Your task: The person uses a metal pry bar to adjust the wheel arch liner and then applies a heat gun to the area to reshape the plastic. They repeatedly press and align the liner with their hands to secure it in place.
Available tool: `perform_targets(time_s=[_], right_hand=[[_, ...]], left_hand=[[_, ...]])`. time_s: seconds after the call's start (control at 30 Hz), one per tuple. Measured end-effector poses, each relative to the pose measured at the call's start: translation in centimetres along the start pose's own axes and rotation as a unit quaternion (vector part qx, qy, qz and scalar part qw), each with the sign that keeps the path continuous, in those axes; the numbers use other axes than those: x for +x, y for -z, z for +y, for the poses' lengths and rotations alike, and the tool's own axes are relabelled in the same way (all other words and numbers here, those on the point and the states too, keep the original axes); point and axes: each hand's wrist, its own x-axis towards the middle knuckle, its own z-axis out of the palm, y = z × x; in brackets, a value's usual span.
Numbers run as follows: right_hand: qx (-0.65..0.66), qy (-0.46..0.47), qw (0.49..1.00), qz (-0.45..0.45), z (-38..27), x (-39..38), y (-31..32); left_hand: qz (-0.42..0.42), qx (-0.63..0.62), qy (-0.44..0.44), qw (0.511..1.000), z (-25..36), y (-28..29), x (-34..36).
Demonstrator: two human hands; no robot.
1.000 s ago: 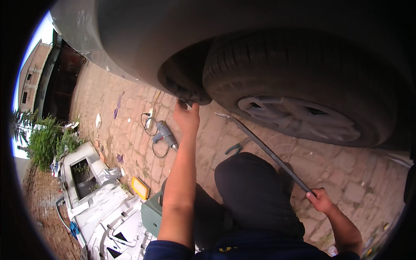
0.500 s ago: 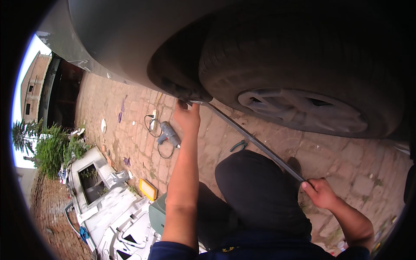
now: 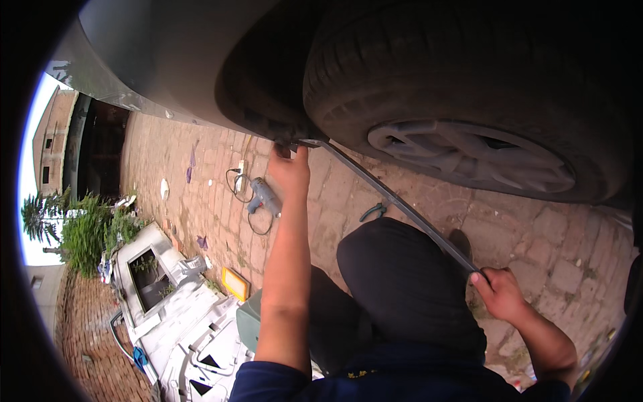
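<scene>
1. brick paving [image 3: 218, 167] spreads across the ground, with patches of weeds in its joints.
2. a grey power tool [image 3: 266, 195] lies on it, its dark cord looping beside a white power strip [image 3: 241, 177].
3. pliers with teal handles [image 3: 372, 212] lie on the bricks, well apart from the power tool.
4. purple scraps [image 3: 202, 242] and a small white piece [image 3: 165, 189] are scattered to the left.
5. a yellow-framed rectangular panel [image 3: 235, 284] sits near a large white vehicle panel [image 3: 184, 315] with a window opening.
6. a green box [image 3: 248, 323] is partly hidden.
7. a leafy bush [image 3: 87, 234] grows before a brick building [image 3: 56, 130] and a dark doorway [image 3: 102, 144].
</scene>
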Motion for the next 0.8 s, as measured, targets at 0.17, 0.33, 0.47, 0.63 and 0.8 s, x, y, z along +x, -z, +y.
perform_targets(time_s=[0.17,0.33,0.47,0.63,0.8], right_hand=[[-0.011,0.021,1.000,0.013,-0.3,2.0,-0.5],[-0.027,0.029,0.999,0.020,-0.6,2.0,0.4],[-0.054,0.023,0.998,0.001,-0.7,2.3,0.8],[-0.022,0.055,0.997,-0.042,-1.5,5.0,-1.1],[0.411,-0.104,0.839,-0.341,-2.6,9.2,-1.4]], left_hand=[[-0.002,-0.020,0.017,1.000,-0.7,0.1,0.4],[-0.001,0.010,0.036,0.999,-0.7,0.1,0.2],[-0.011,-0.001,0.015,1.000,-0.8,0.1,0.1],[-0.016,-0.007,0.019,1.000,-1.3,0.3,0.1],[-0.016,-0.025,0.005,1.000,-1.5,0.5,0.1]])
